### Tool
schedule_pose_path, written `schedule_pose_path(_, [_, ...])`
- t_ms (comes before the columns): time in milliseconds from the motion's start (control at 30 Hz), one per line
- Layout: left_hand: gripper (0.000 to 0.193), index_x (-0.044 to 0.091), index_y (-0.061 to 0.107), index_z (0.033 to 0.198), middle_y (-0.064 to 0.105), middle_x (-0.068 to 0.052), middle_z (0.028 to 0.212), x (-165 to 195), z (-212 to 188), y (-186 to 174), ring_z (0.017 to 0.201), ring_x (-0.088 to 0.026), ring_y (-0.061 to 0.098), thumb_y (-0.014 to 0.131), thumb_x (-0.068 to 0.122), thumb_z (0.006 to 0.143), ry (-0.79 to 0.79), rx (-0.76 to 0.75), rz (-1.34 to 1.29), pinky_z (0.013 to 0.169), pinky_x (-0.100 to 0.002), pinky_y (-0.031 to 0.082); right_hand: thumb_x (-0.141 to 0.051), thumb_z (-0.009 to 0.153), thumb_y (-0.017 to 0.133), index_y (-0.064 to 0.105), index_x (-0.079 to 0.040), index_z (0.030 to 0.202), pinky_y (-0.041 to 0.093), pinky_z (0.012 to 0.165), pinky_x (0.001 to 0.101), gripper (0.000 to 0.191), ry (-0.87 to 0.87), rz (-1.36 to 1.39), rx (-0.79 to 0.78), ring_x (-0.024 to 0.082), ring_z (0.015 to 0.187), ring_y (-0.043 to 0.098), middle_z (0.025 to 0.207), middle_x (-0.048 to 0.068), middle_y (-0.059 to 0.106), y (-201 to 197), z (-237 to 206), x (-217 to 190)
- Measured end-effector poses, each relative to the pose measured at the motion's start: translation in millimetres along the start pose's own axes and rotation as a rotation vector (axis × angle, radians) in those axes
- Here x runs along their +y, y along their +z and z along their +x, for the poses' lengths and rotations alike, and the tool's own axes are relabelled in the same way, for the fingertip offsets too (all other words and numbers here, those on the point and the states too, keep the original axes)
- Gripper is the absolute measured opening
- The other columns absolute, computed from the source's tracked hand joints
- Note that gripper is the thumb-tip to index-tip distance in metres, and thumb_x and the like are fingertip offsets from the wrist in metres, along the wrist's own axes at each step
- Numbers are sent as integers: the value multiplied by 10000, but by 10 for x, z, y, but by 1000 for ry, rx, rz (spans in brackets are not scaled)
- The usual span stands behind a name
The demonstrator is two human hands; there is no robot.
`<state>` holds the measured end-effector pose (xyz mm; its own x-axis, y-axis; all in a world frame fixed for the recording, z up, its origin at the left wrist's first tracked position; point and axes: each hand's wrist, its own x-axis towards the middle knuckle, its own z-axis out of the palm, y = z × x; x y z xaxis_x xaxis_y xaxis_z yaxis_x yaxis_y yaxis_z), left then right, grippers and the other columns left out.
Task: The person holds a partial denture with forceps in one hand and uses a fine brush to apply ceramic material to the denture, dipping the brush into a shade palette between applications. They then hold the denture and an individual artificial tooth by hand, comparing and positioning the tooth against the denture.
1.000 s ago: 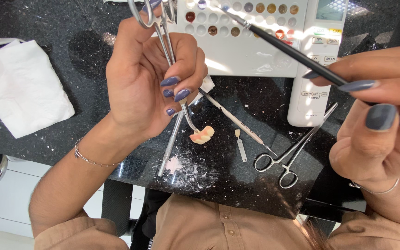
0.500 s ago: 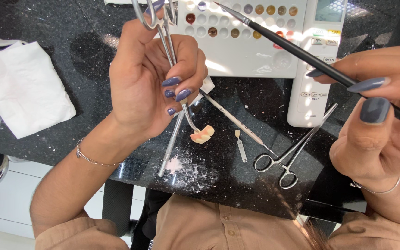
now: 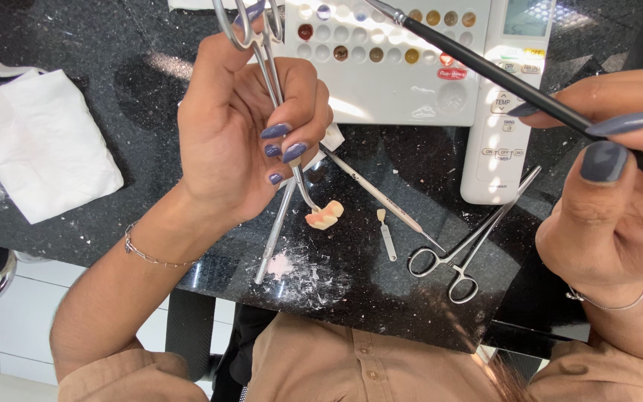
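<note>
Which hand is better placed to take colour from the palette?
Right. The right hand holds the brush, whose tip already lies at the wells of the palette. The left hand is busy gripping the forceps that clamp the tooth piece.

A napkin (image 3: pixel 39 141) lies left of the palette (image 3: pixel 381 67); a remote (image 3: pixel 507 97) lies right.

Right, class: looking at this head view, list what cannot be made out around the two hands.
- Brush tip: too small to tell if loaded.
- Brush's rear end: cut off by the right edge, past the right hand.
- Forceps shaft: partly hidden by the left hand fingers.
- Grip on the tooth piece: too small to judge.
</note>
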<state>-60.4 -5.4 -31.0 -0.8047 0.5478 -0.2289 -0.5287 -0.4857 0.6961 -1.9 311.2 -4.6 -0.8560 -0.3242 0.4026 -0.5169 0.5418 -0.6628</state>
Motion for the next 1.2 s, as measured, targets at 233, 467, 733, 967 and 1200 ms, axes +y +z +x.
schedule_pose_path(233, [583, 112, 377, 668, 440, -85, 556, -6, 13, 5, 400, -93, 287, 173, 464, 1086, 33, -3, 52, 368, -205, 283, -163, 1201, 480, 501, 44, 1273, 421, 633, 210, 220, 7, -10, -10, 145, 700, 540, 1148, 275, 691, -13, 13, -9])
schedule_pose_path(467, [580, 109, 378, 670, 431, -80, 554, -9, 17, 0, 404, -88, 275, 188, 459, 1091, 41, -15, 36, 368, -207, 277, -157, 1209, 494, 509, 53, 1280, 398, 614, 196, 223, 16, -19, -9, 130, 674, 527, 1160, 277, 700, -19, -2, 6])
schedule_pose_path(733, [581, 107, 378, 664, 430, -80, 557, -9, 16, 6, 406, -88, 272, 188, 458, 1087, 31, -15, 25, 366, -206, 275, -107, 1217, 498, 467, 62, 1305, 426, 635, 200, 193, 86, 32, 35, 147, 704, 514, 1180, 276, 663, 22, -25, -26])
schedule_pose_path(967, [611, 88, 382, 646, 427, -83, 552, -11, 14, 10, 409, -103, 276, 191, 458, 1093, 16, -16, -23, 365, -214, 277, -57, 1227, 500, 454, 72, 1278, 513, 753, 259, 146, 12, -22, 6, 225, 836, 615, 1186, 285, 632, 3, 63, -43])
schedule_pose_path(1200, [645, 70, 380, 631, 415, -95, 562, -15, 10, -2, 437, -122, 295, 206, 466, 1110, -8, -21, -50, 387, -230, 281, -54, 1219, 507, 461, 71, 1271, 516, 758, 258, 143, 31, -18, 34, 222, 841, 618, 1181, 277, 633, 23, 121, -57])
